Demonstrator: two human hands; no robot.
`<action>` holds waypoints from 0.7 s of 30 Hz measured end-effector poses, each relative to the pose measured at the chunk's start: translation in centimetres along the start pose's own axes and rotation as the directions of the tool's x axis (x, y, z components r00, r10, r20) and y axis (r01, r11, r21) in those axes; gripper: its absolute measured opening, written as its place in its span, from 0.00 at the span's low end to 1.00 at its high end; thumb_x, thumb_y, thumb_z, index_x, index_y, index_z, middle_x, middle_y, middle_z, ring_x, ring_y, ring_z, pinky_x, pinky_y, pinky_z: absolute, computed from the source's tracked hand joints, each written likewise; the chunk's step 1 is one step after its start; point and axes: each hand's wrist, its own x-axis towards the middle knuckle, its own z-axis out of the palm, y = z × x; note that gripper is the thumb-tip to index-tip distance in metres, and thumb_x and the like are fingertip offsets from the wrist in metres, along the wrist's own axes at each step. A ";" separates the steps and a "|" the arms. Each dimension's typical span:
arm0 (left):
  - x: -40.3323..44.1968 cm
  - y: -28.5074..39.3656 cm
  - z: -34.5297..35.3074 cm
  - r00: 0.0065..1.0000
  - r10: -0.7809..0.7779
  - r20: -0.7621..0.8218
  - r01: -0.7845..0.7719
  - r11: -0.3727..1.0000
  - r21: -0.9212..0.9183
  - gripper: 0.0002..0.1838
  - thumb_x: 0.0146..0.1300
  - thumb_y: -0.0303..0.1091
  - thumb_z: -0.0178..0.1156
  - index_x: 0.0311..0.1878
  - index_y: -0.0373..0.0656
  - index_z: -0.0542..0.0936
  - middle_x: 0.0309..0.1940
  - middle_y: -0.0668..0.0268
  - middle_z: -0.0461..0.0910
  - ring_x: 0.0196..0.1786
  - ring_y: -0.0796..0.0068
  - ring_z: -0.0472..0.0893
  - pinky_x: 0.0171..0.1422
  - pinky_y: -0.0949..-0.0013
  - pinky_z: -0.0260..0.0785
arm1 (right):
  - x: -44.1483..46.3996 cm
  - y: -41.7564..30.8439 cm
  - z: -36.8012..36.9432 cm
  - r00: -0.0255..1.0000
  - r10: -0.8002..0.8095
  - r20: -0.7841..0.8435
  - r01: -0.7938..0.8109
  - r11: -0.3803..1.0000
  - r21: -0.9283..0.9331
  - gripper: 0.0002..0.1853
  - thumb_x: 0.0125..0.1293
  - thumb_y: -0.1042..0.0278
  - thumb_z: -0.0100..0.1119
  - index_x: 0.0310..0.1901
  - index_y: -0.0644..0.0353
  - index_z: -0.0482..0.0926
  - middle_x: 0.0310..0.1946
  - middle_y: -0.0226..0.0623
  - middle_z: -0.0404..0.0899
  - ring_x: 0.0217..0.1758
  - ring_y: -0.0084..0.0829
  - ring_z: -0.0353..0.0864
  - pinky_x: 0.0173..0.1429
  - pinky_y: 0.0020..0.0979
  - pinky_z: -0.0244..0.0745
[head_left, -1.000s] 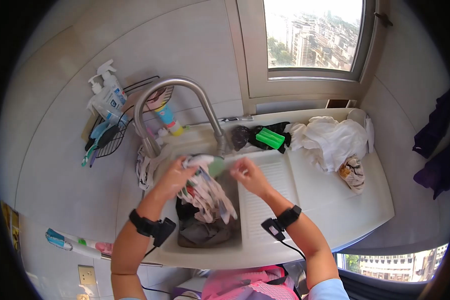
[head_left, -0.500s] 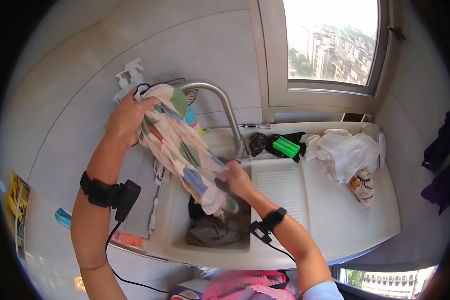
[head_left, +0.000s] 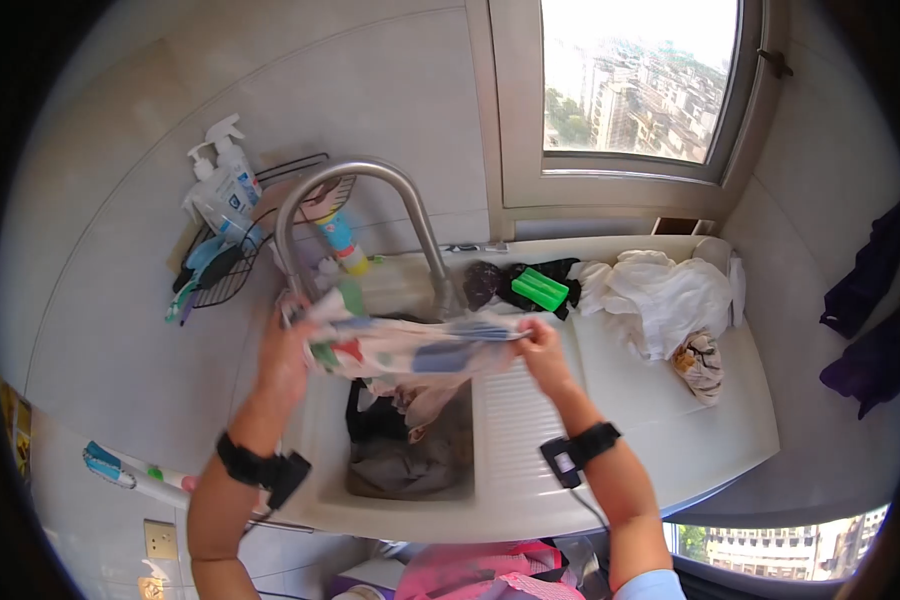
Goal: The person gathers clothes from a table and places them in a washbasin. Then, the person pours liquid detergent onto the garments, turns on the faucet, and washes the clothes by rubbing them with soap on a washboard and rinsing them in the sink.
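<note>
A cream cloth with green, blue and red patches (head_left: 420,346) is stretched sideways above the sink basin. Its left end is in my left hand (head_left: 288,350), which is blurred but closed on it. My right hand (head_left: 540,350) pinches the right end over the ribbed washboard (head_left: 525,435). Part of the cloth hangs into the basin, above dark and grey wet fabric (head_left: 410,465). The metal faucet (head_left: 410,195) arches behind the cloth.
A green soap bar (head_left: 540,289) lies on black fabric behind the washboard. White clothes (head_left: 665,295) and a small patterned cloth (head_left: 698,366) are at the right. Pump bottles (head_left: 225,185) and a wire rack (head_left: 232,280) are on the left wall. Dark clothing (head_left: 870,270) hangs far right.
The patterned cloth has come down from its raised, slanting position and is now stretched level. My left hand has dropped; my right hand has moved right with the cloth's other end.
</note>
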 end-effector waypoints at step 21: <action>-0.2 -30.7 11.8 0.726 0.060 0.685 -0.687 0.099 0.720 0.14 0.49 0.31 0.50 0.42 0.39 0.71 0.42 0.56 0.67 0.47 0.55 0.65 0.51 0.54 0.55 | -1.1 9.8 -3.5 0.867 -0.097 0.488 0.493 0.303 -0.816 0.06 0.50 0.66 0.48 0.29 0.57 0.72 0.29 0.38 0.72 0.33 0.41 0.71 0.36 0.39 0.64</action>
